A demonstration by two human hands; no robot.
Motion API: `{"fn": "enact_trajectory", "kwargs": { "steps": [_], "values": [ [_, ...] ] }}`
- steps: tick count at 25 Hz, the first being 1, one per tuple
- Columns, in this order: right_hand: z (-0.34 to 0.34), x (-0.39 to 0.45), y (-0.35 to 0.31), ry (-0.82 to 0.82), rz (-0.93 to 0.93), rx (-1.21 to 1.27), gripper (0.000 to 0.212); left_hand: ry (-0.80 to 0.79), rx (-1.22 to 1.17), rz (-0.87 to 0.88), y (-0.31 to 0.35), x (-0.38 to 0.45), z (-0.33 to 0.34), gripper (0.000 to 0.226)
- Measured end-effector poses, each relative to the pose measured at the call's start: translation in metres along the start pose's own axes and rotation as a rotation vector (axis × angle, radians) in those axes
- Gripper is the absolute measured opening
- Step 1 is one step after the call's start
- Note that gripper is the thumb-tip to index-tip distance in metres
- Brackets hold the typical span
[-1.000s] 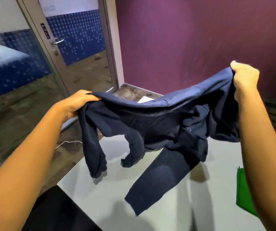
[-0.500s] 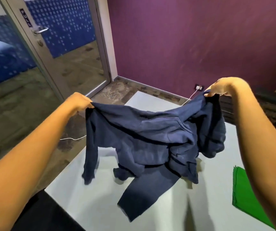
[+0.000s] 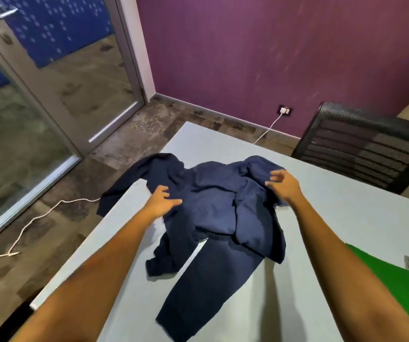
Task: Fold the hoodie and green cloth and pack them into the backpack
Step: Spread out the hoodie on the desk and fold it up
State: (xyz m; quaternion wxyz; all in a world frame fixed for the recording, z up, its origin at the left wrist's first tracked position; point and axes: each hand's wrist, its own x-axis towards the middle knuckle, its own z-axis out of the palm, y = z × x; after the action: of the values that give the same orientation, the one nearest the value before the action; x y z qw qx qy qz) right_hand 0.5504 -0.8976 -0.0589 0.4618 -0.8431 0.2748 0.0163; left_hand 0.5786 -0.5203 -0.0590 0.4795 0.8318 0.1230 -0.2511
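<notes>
While flat on table [image 3: 334,198], one hoodie [image 3: 213,206], two hands, one green cloth [image 3: 383,280]

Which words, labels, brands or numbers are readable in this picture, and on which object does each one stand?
None can be read.
Door: a small dark plate at the top left corner, beside the handle, is cut off and blurred; unreadable.
Hoodie: no print or logo shows.
Green cloth: plain, no text.
Wall socket: no readable marking.
</notes>
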Motion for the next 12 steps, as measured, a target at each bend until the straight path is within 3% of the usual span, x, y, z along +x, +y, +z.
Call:
{"fn": "enact_trajectory", "kwargs": {
  "steps": [2, 3, 6, 8, 10, 12],
  "values": [
    [0.012, -0.024, 0.039, 0.035, 0.074, 0.040, 0.043, 0.141, 0.089, 0.000, -0.028, -0.006, 0.025, 0.031],
    [0.018, -0.038, 0.054, 0.074, 0.096, 0.046, 0.042, 0.219, 0.122, -0.005, -0.036, -0.010, 0.035, 0.031],
    [0.037, -0.084, 0.080, 0.182, 0.117, 0.035, 0.054, 0.364, 0.191, -0.170, -0.042, -0.026, 0.058, 0.082],
    [0.050, -0.114, 0.079, 0.265, 0.108, -0.039, 0.078, 0.372, 0.179, -0.238, -0.039, -0.038, 0.069, 0.103],
    [0.061, -0.141, 0.070, 0.372, 0.065, -0.155, 0.100, 0.345, 0.193, -0.189, -0.039, -0.050, 0.077, 0.104],
    [0.074, -0.158, 0.065, 0.425, 0.008, -0.262, 0.108, 0.378, 0.252, -0.128, -0.042, -0.061, 0.087, 0.094]
  ]
}}
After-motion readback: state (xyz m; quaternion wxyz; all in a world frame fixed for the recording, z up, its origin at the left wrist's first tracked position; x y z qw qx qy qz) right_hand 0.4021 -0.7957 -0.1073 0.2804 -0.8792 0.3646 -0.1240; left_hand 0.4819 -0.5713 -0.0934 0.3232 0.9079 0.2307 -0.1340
